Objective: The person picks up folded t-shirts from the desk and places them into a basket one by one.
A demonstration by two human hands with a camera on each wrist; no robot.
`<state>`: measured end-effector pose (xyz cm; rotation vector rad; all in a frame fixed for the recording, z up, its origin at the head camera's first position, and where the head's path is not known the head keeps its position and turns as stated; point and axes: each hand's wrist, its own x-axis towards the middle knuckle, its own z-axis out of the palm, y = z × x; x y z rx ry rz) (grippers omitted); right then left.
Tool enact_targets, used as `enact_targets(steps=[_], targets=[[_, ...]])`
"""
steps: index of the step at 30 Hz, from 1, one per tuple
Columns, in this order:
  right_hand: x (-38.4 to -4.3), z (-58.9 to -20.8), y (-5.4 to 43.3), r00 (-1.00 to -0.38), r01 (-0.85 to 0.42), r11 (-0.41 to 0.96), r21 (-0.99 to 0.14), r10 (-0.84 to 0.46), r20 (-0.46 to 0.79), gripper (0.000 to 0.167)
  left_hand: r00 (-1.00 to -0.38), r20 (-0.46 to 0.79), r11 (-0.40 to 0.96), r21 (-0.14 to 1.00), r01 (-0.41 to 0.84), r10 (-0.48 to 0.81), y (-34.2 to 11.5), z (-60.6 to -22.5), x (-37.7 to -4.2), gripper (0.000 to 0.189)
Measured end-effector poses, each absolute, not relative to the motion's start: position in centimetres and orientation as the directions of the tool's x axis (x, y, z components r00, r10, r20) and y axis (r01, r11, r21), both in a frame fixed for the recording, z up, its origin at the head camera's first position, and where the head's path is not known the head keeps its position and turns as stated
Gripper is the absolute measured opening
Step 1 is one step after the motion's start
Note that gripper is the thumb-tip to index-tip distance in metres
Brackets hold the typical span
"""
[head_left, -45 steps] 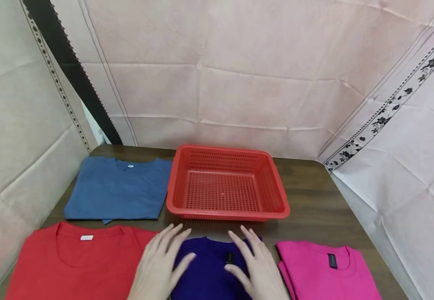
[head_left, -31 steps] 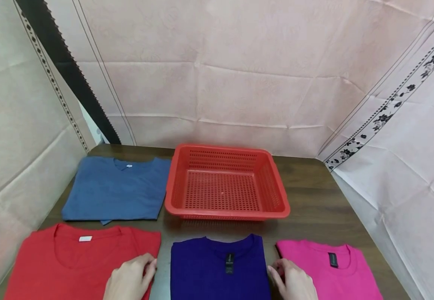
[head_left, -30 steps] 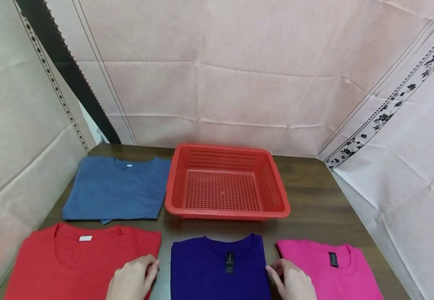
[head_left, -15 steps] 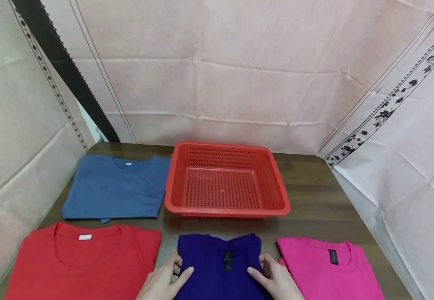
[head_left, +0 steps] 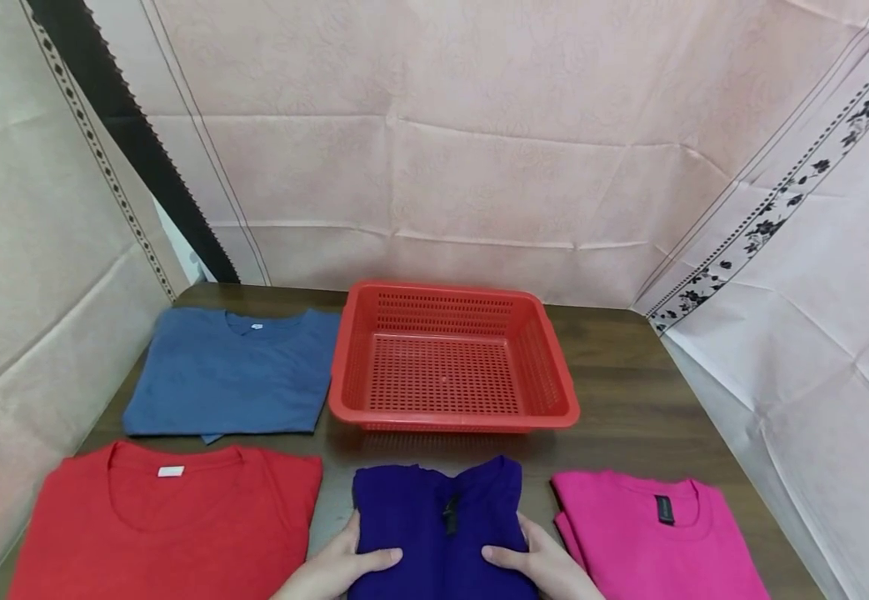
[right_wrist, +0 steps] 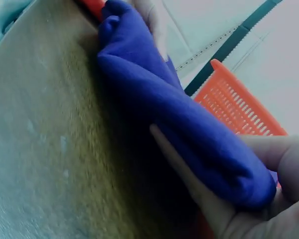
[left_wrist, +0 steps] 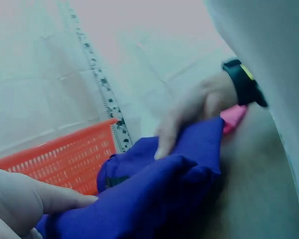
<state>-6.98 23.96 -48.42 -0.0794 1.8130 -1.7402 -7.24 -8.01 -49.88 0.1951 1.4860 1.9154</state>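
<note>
Both hands grip a folded navy-blue T-shirt (head_left: 445, 521) at its two sides, at the front middle of the table. My left hand (head_left: 337, 567) has its thumb on top of the cloth and its fingers tucked out of sight at the left edge. On the opposite edge my right hand (head_left: 546, 562) holds the same way, thumb on top. In the right wrist view a finger runs under the shirt (right_wrist: 189, 134), whose near edge is raised off the table. The left wrist view shows the shirt (left_wrist: 134, 199) bunched in thick folds between the hands.
Behind the navy shirt stands a red plastic basket (head_left: 452, 417) with nothing in it. A folded red T-shirt (head_left: 194, 533) lies to the left, a blue one (head_left: 232, 375) behind it, a pink one (head_left: 659, 533) to the right. Cloth sheets (head_left: 479, 167) hang around the table (head_left: 614, 383).
From hovering over the navy T-shirt, the hands spread to either side, then closed in on its edges and gripped it. The shirt is now narrower and lifted, with its collar tag crumpled.
</note>
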Motion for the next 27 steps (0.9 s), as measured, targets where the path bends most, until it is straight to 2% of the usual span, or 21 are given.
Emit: enact_targets(steps=[6, 10, 13, 20, 27], targets=[[-6.5, -47.5, 24.7, -0.768, 0.466, -0.022, -0.884, -0.505, -0.393, 0.08, -0.667, -0.218, -0.308, 0.757, -0.576, 0.712, -9.7, -48.8, -7.1, 0.093], [-6.2, -45.7, 25.1, -0.731, 0.53, -0.094, -0.843, -0.554, -0.398, 0.078, -0.661, -0.152, -0.333, 0.769, -0.546, 0.735, -10.3, -46.9, -7.0, 0.088], [-6.1, -43.9, 25.2, -0.729, 0.544, -0.121, -0.83, -0.559, -0.396, 0.076, -0.664, -0.127, -0.336, 0.783, -0.524, 0.737, -10.5, -45.3, -7.1, 0.086], [-6.5, -39.9, 24.7, -0.768, 0.499, -0.155, -0.853, -0.535, -0.353, 0.059, -0.675, -0.219, -0.283, 0.786, -0.55, 0.704, -10.9, -41.2, -7.9, 0.085], [-9.0, -36.1, 24.6, -0.836, 0.406, -0.125, -0.905, -0.45, -0.314, 0.05, -0.685, -0.163, -0.299, 0.811, -0.503, 0.71, -10.7, -37.0, -11.3, 0.081]])
